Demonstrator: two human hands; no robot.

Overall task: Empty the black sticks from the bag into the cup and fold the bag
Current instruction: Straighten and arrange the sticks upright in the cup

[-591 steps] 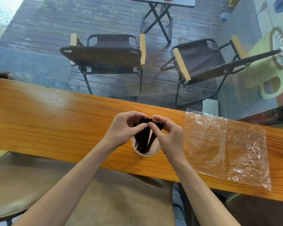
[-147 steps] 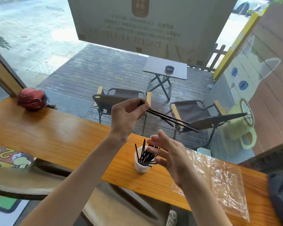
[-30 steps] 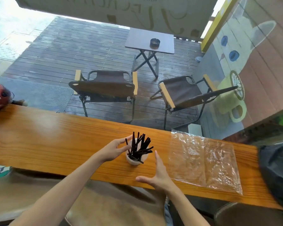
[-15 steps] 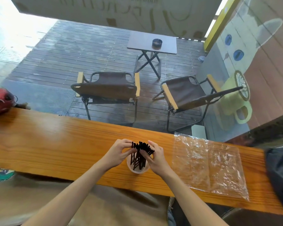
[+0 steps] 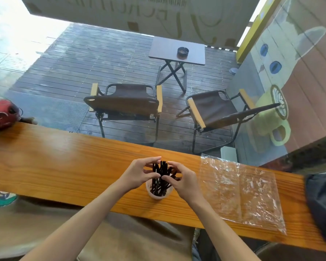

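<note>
Left hand and right hand curled round sticks hiding cup interior; actual grip unclear; bag flat, untouched.

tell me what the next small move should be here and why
Probably let go of the black sticks and reach the right hand over to the bag. The sticks already stand in the cup, with both hands gathered round them, while the bag lies flat and unfolded on the counter.
</note>
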